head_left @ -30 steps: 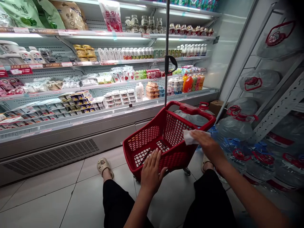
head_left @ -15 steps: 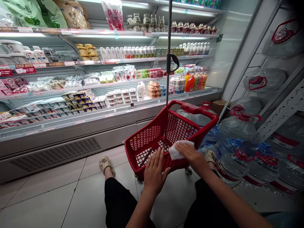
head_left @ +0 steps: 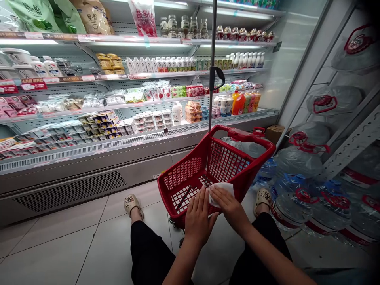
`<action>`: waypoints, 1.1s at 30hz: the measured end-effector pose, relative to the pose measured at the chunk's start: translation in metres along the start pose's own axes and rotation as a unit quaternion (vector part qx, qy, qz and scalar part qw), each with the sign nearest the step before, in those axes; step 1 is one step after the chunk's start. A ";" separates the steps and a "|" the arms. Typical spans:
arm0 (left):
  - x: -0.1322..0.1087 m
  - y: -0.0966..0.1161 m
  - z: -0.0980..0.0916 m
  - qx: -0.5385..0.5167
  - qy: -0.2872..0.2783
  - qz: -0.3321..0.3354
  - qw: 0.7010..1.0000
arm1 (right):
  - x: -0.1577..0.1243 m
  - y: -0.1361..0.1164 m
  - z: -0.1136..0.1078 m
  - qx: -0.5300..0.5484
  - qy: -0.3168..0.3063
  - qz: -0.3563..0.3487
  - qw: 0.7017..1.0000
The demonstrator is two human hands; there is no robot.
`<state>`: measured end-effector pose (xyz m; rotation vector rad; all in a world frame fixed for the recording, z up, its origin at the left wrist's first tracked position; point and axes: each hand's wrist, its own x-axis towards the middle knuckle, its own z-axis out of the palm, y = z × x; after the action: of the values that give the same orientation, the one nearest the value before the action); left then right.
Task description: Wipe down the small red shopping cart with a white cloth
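Note:
A red plastic shopping cart (head_left: 181, 176) with lattice sides stands on the floor between my feet. My left hand (head_left: 198, 215) rests on its near rim, fingers stretched out and close together, holding nothing. Just right of it, my right hand (head_left: 228, 208) presses a white wipe (head_left: 228, 189) against the same rim, fingertips pointing toward my left hand. The wipe sticks out past the fingers on the far side. Both hands hide part of the near rim and wall. A dark strip (head_left: 184, 198) shows at the cart's bottom grid.
An open refrigerated display (head_left: 142, 154) with dairy tubs and bottles runs along the far side. A grey pole with a black handle (head_left: 216, 78) rises behind the cart. Large water bottles (head_left: 297, 202) crowd the right, beside a white metal rack (head_left: 353, 142). The floor is pale tile (head_left: 115, 245).
My right hand has slid left along the near rim with the wipe, coming up beside my left hand. My left hand has shifted slightly right.

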<state>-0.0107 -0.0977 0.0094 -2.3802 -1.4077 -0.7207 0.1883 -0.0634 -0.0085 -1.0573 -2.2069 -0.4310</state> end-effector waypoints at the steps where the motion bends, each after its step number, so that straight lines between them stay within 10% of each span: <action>1: 0.000 -0.001 0.000 0.003 -0.001 0.003 1.000 | -0.001 -0.003 0.001 0.008 -0.010 -0.015 1.000; 12: 0.005 -0.009 -0.005 0.009 -0.011 0.035 0.999 | -0.018 0.146 -0.060 -0.093 0.019 0.083 0.992; 16: 0.004 -0.014 -0.006 0.019 -0.013 0.007 1.000 | -0.010 0.128 -0.039 -0.077 0.065 0.136 0.986; 25: 0.007 -0.013 0.000 0.037 -0.011 -0.008 0.999 | 0.001 -0.012 0.018 0.016 -0.012 0.005 1.000; 33: 0.001 -0.026 -0.004 0.008 -0.025 0.009 1.000 | -0.022 0.091 -0.032 -0.045 -0.008 0.044 0.998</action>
<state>-0.0340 -0.0857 0.0129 -2.4119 -1.4052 -0.6477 0.2828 -0.0372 0.0017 -1.2038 -2.1629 -0.4883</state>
